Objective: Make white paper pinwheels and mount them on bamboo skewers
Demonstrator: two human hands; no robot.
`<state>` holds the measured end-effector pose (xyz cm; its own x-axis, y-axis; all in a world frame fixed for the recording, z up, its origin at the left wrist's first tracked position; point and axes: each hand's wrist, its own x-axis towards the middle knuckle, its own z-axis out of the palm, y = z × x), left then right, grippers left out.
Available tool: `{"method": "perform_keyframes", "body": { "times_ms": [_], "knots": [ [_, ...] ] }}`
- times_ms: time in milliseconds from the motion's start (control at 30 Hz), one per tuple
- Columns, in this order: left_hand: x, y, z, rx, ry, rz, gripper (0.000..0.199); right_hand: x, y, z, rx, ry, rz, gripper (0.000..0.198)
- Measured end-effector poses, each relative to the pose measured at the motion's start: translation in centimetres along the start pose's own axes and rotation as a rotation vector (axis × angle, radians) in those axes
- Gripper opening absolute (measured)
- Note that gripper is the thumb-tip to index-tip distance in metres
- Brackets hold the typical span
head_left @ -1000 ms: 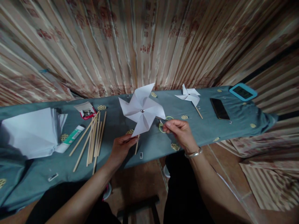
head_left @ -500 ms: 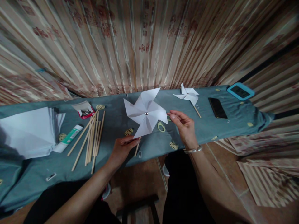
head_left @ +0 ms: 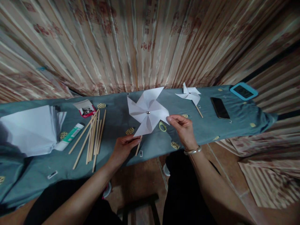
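A white paper pinwheel (head_left: 148,117) with a shiny pin at its centre is held up over the cloth-covered table. My left hand (head_left: 124,149) is closed at its lower side, gripping the wooden stick (head_left: 138,148), whose bottom end shows below the fingers. Thumb and fingers of my right hand (head_left: 184,128) are pinched at the tip of the right-hand blade. Beneath that blade, the yellow-green handle of what looks like scissors (head_left: 162,126) is partly covered. A smaller finished-looking pinwheel (head_left: 191,94) lies farther back to the right.
Left on the table (head_left: 117,115) are a stack of white paper (head_left: 28,129), a glue stick (head_left: 70,136), several wooden sticks (head_left: 93,137) and an opened box of metal pins (head_left: 86,109). A phone (head_left: 219,108) and a blue-framed digital clock (head_left: 244,91) lie right. A curtain (head_left: 140,47) hangs behind.
My right hand has moved slightly left, and its fingertips now meet the pinwheel's blade. The pinwheel has turned a little, while my left hand keeps its grip on the stick.
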<state>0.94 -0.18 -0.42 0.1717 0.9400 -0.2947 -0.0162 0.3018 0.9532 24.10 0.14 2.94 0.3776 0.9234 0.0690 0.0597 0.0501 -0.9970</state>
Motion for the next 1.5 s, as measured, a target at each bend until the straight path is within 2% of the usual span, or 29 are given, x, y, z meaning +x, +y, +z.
{"method": "perform_keyframes", "body": {
  "times_ms": [267,567,900,1200,1500],
  "knots": [
    [0.3,-0.1,0.0,0.002,0.044,-0.001,0.034,-0.4,0.1,0.4,0.01,-0.049,0.032,0.025],
    [0.2,0.3,-0.1,0.031,0.033,0.034,0.026,-1.0,0.3,1.3,0.074,-0.101,0.089,0.028],
    [0.4,0.0,-0.4,0.041,0.061,0.035,0.028,-2.0,0.2,2.6,0.13,-0.216,0.171,0.036],
    [0.2,0.3,-0.5,0.067,0.049,0.063,0.022,-2.9,0.4,3.6,0.1,-0.269,0.2,0.041],
    [0.4,-0.2,-0.4,0.031,0.043,0.058,0.023,-3.6,0.5,4.6,0.144,-0.329,0.268,0.034]
  ]
}}
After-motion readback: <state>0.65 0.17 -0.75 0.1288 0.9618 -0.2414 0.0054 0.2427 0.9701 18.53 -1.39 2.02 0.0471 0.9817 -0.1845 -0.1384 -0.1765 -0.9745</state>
